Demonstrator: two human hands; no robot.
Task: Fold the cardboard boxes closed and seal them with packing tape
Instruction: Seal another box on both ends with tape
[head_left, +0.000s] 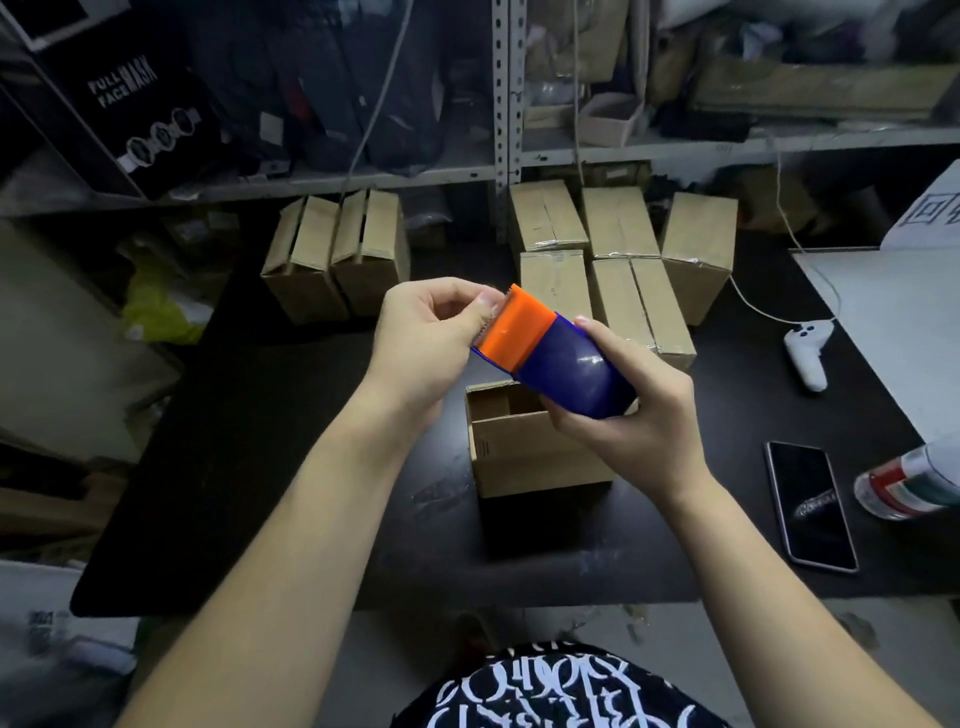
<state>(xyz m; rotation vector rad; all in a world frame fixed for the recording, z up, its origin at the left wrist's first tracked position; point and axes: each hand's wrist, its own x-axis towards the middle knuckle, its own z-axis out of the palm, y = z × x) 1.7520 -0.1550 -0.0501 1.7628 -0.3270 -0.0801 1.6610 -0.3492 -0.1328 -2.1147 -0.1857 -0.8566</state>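
Printed shirt (545, 691) bottom centre; right hand (639, 431) grips dispenser (561, 358), left hand (426, 338) pinches its orange end, over open box (524, 452).

Stockroom: metal shelving (506, 104), stacked cardboard boxes (618, 223).

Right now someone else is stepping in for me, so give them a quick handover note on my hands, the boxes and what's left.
Hands: the right hand grips the blue body of the tape dispenser. The left hand pinches its orange cutter end.
Position: both are held above the open box on the black table.
Done: several taped boxes stand at the back right.
Left: fold this box's flaps shut and tape it, as no tape shows on it. The two back-left boxes look untaped, with gaps between their flaps.
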